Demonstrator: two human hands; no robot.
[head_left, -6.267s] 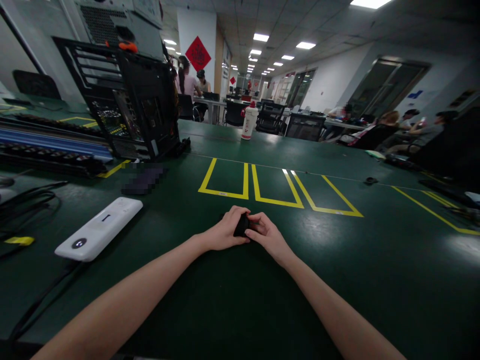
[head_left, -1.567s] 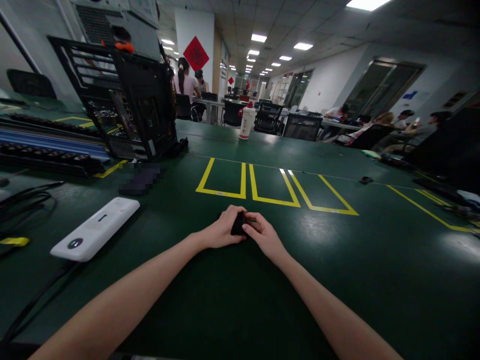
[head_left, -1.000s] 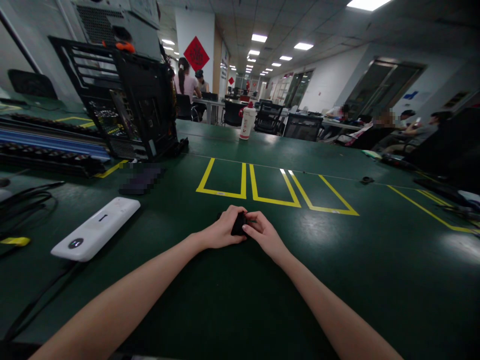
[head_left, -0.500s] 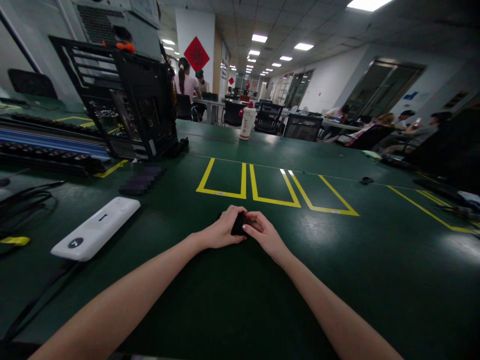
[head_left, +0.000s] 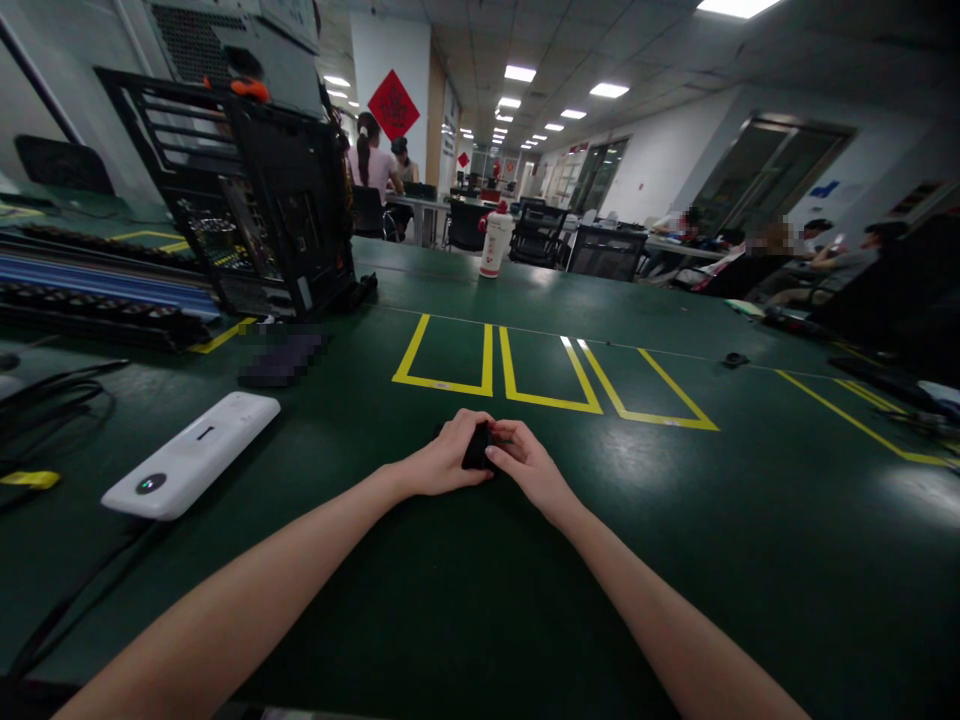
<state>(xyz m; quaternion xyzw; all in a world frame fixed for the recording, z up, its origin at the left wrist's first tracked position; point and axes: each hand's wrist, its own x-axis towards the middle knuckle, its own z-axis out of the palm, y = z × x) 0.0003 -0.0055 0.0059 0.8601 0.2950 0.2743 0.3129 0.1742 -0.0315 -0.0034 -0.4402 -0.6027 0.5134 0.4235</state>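
A small black object (head_left: 476, 449) sits between my two hands near the middle of the green table (head_left: 450, 590); its kind I cannot make out. My left hand (head_left: 451, 452) is wrapped over it from the left, thumb toward me. From the right, my right hand (head_left: 527, 463) closes its thumb and fingertips on the object's right side. Most of the object is hidden behind the fingers. Just beyond my hands, yellow tape outlines (head_left: 551, 404) mark the tabletop.
On the left lie a white device (head_left: 196, 455) with a cable, a blurred dark flat object (head_left: 283, 358) and an opened black computer case (head_left: 289, 215). A white cup (head_left: 493, 243) with a red top stands at the far edge. People sit at other desks behind.
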